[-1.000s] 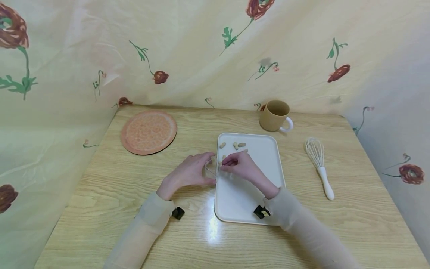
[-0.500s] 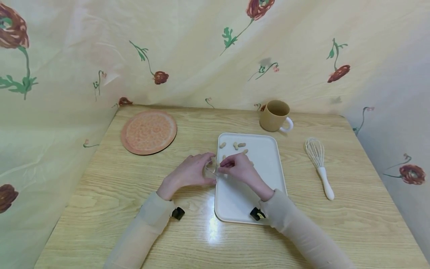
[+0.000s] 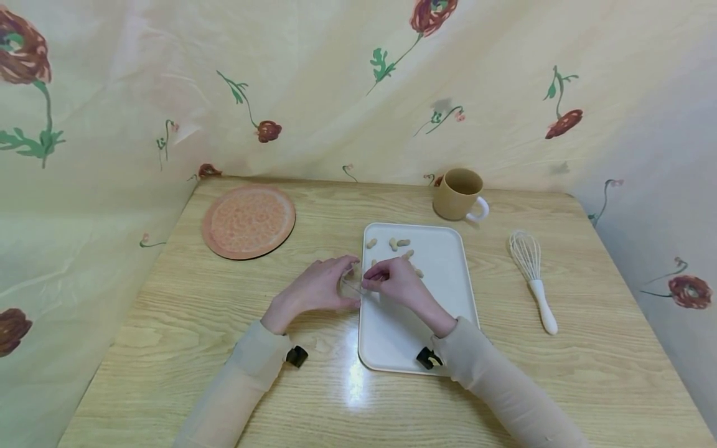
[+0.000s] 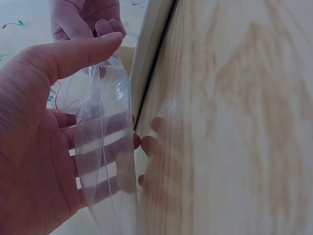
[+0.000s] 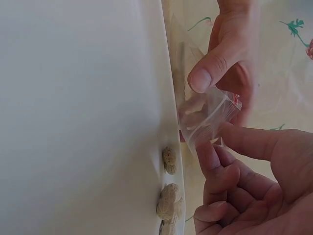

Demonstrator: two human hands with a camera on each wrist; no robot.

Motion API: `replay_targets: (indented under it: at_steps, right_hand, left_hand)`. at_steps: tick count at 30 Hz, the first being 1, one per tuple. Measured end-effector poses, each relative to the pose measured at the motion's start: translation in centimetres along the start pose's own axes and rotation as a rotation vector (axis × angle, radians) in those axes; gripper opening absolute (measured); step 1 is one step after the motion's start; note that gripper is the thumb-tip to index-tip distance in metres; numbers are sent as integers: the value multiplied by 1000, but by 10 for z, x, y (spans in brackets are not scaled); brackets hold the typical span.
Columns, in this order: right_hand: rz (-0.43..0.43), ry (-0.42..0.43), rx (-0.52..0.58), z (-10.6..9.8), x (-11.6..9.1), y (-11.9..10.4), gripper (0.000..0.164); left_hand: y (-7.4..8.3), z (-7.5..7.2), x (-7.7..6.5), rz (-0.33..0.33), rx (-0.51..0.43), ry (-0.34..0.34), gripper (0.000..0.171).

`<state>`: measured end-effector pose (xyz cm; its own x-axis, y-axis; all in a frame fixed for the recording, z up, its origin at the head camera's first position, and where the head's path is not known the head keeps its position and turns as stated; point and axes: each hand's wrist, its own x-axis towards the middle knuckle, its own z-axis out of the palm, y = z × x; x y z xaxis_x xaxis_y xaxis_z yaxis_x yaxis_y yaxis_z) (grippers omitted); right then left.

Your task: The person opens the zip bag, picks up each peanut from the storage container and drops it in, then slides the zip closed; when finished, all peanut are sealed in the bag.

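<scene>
Head view barely shows the clear bag pinched by the left hand and right hand.

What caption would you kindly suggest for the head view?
Left hand and right hand hold a clear bag by a white tray bearing peanuts.

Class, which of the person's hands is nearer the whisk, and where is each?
Right. The right hand is over the tray, left of the whisk; the left hand is farther left, beside the tray's edge.
</scene>
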<state>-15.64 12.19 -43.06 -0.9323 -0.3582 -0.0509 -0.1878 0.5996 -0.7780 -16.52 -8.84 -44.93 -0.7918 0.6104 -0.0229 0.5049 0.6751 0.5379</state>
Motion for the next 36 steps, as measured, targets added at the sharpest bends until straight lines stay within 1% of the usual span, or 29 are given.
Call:
replay_targets:
  at_steps: [7,16,20,25,28,36]
  right_hand:
    - [-5,-4,2,0,0,1,11]
    - [-31,-12,4,-7,-1,3,11]
    - [-34,-11,-5,-15,-3,7,13]
    - [-46,10,-27,-28,-3,15,16]
    - [-38,23,-34,-38,-4,19,17]
    - [-33,61,-95,-63,-6,33,16]
  left_hand:
    - [0,1,0,7,3,9,84]
    - [1,1,0,-11,-4,7,84]
    - [0,1,0,-16,1,3,85]
    - [0,1,0,-24,-7,-8,85]
    - [0,1,1,-26,-12,-9,85]
    - [1,0,1,-37,-4,-15,85]
